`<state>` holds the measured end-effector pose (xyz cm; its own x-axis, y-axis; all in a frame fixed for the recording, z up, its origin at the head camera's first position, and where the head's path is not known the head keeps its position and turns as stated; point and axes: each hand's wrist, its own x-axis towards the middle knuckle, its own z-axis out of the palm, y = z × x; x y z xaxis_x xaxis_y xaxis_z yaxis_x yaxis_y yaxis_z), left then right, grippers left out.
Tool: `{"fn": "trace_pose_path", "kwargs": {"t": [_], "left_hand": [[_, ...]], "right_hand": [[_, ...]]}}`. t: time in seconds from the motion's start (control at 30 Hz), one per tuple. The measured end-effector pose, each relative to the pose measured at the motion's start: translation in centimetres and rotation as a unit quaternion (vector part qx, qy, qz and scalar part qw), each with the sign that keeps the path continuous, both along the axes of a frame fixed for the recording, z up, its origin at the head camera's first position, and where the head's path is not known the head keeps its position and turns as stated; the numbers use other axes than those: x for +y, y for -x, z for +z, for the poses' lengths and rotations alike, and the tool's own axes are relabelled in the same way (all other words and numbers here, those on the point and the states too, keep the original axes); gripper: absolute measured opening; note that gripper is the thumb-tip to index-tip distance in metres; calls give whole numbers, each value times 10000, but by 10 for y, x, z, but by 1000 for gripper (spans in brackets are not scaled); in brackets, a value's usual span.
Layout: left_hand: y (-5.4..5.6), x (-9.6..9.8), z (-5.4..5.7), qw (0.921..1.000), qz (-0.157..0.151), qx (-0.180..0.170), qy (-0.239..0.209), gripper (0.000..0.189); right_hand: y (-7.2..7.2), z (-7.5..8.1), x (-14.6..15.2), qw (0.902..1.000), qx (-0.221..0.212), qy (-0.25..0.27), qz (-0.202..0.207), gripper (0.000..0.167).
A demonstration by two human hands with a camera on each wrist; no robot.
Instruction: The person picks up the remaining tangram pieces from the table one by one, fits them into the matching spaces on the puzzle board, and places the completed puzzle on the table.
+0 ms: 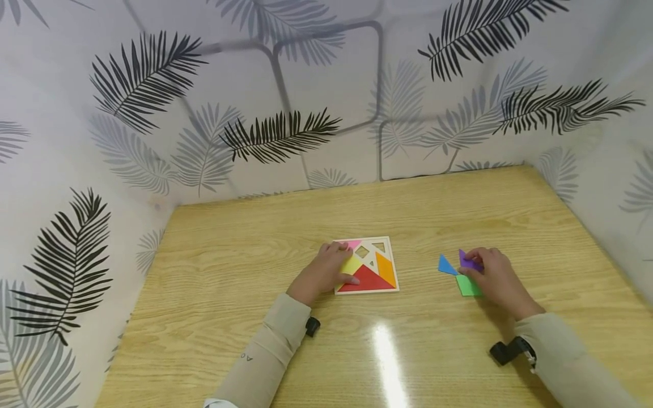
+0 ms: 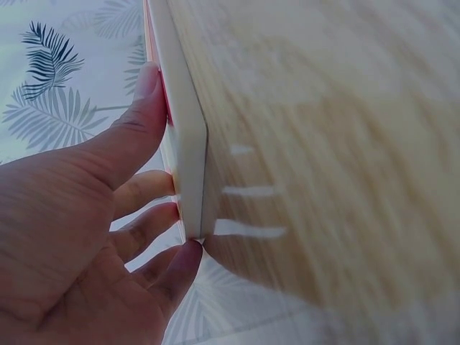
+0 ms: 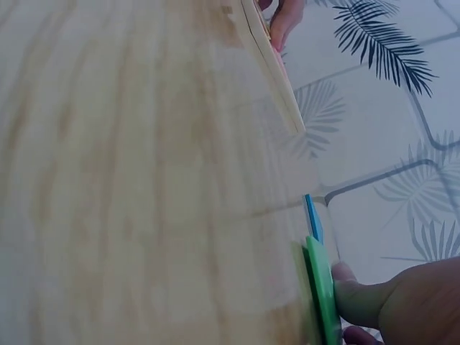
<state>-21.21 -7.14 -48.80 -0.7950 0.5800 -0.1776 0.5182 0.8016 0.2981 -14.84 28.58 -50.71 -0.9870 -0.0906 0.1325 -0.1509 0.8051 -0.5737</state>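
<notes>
A square tangram board (image 1: 389,249) with a pale rim lies mid-table. Red (image 1: 369,280), yellow (image 1: 351,264), pink (image 1: 353,244) and orange (image 1: 386,269) pieces sit in it, beside several cut-out openings. My left hand (image 1: 324,269) rests on the board's left side, thumb on the red piece, other fingers spread at the edge. To the right, my right hand (image 1: 497,279) pinches a purple tangram piece (image 1: 466,260) between thumb and fingers, partly covering it. Close below lies a green piece (image 1: 466,286), with a blue triangle (image 1: 446,265) to its left.
The wood-grain table (image 1: 229,255) extends around the board. A leaf-patterned cloth (image 1: 347,153) hangs along the back and sides. Dark wrist-worn devices show at the left cuff (image 1: 293,311) and the right cuff (image 1: 533,331).
</notes>
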Motion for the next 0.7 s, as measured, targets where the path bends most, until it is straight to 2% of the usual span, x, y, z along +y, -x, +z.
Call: {"fn": "trace_pose_path", "kwargs": {"t": [0.17, 0.5, 0.7], "left_hand": [[0, 0, 1, 10000, -29, 1, 12, 76], [-1, 0, 3, 10000, -64, 44, 10, 76], [-1, -1, 3, 10000, -50, 40, -48, 76]], "right_hand": [[4, 0, 4, 9998, 111, -52, 143, 17], [1, 13, 9, 9946, -654, -263, 756, 30], [-2, 13, 10, 9943, -651, -378, 753, 25]]}}
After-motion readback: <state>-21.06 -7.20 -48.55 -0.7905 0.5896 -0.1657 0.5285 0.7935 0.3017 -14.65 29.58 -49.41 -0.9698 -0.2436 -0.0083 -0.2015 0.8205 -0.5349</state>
